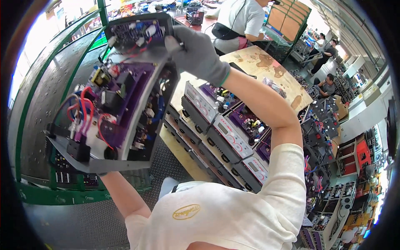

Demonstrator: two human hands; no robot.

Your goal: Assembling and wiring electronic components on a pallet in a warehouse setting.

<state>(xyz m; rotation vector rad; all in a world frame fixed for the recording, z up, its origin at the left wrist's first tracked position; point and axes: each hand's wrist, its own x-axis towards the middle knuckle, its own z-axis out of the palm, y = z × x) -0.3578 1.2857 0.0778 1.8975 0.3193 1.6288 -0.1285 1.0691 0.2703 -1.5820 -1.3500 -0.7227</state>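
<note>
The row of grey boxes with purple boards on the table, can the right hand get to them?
Probably not right now. The right hand is gloved and grips the top of the open unit held up in the air. The row of boxes lies uncovered just below that arm, so nothing blocks it, but the hand is full.

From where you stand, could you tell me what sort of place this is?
Probably an electronics assembly workshop. A gloved right hand holds up an open chassis with purple circuit boards; rows of similar half-built units lie below, and other workers sit among stacked units.
</note>
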